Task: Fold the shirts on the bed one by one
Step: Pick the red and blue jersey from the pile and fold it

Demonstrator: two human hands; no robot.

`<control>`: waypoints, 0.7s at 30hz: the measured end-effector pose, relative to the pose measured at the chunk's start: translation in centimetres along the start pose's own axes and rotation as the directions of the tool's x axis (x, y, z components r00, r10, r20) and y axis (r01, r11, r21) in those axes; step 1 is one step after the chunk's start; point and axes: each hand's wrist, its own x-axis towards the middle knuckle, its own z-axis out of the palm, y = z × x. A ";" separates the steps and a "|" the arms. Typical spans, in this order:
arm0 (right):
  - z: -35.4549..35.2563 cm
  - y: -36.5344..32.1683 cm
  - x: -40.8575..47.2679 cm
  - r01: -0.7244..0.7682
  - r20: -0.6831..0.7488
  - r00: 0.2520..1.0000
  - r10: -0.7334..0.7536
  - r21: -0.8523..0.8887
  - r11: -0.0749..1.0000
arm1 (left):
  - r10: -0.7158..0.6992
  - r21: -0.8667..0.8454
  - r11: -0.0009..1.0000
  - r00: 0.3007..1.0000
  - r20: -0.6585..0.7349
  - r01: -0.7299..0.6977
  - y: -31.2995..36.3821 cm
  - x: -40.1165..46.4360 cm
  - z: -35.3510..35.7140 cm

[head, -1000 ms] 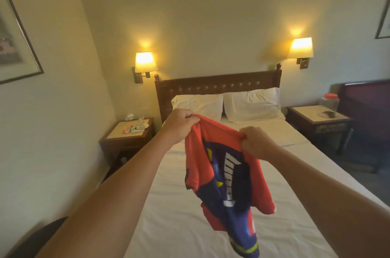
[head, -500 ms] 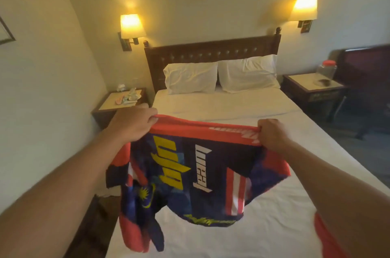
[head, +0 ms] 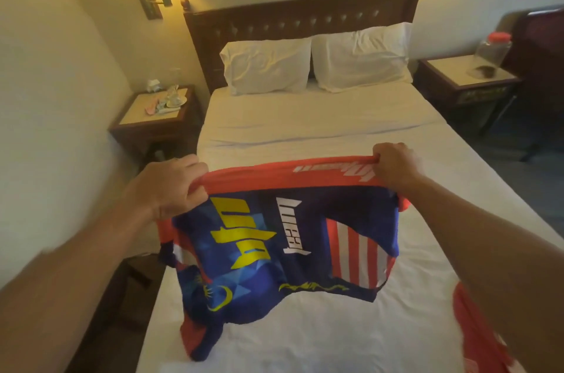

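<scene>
Left hand (head: 171,186) and right hand (head: 393,163): my fingers are curled tight on the red hem band of the jersey (head: 274,244), one hand at each end, the band stretched taut between them. The jersey hangs upside down, print facing me, over the near part of the bed (head: 320,134); its lower end seems to touch the sheet, though I cannot tell how much lies flat.

Step in hand, as I judge it: spreading the jersey flat for folding. To do it well:
- keep both ends level and tension even
- lower away from me so the body lays out without bunching
- let the sleeves fall outward.

Another red garment (head: 476,330) lies at lower right, partly hidden by my forearm; keep clear of it.
</scene>
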 end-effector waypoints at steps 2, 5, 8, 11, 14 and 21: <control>-0.3 0.1 2.5 -0.012 -0.040 0.999 0.012 0.016 1.000 | 0.023 0.040 0.999 1.000 -0.008 -0.023 -1.4 2.3 0.7; -1.5 -0.1 6.3 -0.019 -0.090 0.996 0.021 0.014 1.000 | -0.094 0.082 0.992 0.996 -0.013 0.095 -3.6 6.4 1.0; -3.5 -0.6 9.3 -0.020 -0.167 0.986 0.019 -0.005 1.000 | -0.276 -0.035 0.961 0.958 -0.074 0.274 -5.3 9.9 0.1; -5.7 -1.1 11.5 -0.018 -0.231 0.973 0.023 0.022 1.000 | -0.413 -0.145 0.910 0.884 -0.220 0.390 -6.3 13.0 -1.4; -7.2 -1.4 12.6 -0.048 -0.291 0.952 0.091 0.153 0.987 | -0.549 -0.253 0.836 0.762 -0.343 0.488 -7.0 14.5 -3.5; -6.0 -0.7 8.9 0.008 -0.347 0.936 0.053 0.172 0.985 | -0.557 -0.474 0.806 0.723 -0.408 0.353 -6.2 9.4 -4.3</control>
